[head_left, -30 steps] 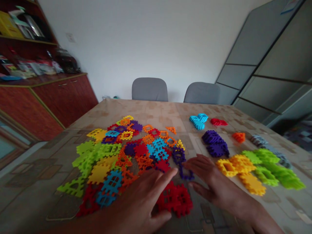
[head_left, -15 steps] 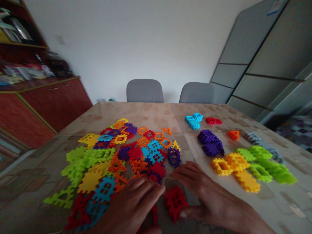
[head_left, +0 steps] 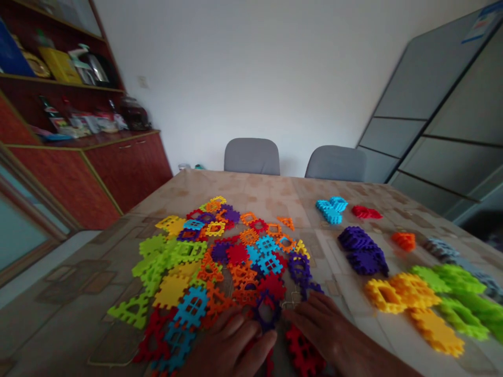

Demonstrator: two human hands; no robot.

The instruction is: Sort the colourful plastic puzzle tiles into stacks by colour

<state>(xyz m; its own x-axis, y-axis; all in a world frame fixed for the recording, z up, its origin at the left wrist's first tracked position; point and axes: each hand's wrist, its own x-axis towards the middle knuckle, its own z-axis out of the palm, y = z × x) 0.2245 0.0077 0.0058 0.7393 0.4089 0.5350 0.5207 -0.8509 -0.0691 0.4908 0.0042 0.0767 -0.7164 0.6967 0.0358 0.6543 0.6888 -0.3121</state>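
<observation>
My left hand (head_left: 231,343) is low in the view, over the near edge of a pile of toothed plastic building pieces. Its fingers are bent around a red piece (head_left: 269,362), mostly hidden beneath them. A purple piece (head_left: 267,310) with a square opening lies just beyond its fingertips. My right hand (head_left: 328,327) has its fingers over a red window-shaped piece (head_left: 302,352) and grips it from the right; the thumb is hidden. Another purple piece (head_left: 314,288) lies just past the right fingertips. Blue window pieces (head_left: 192,306) lie left of my left hand.
Sorted groups stand at right: light blue (head_left: 332,209), red (head_left: 366,212), purple (head_left: 365,254), orange (head_left: 404,241), yellow (head_left: 414,290), green (head_left: 459,277) and grey (head_left: 444,250). Two grey chairs (head_left: 251,156) are beyond the patterned table (head_left: 251,183).
The view has turned left, so the scene sits further right. The purple piece with the square opening now shows between my hands. My right fingers have come down over the red window piece.
</observation>
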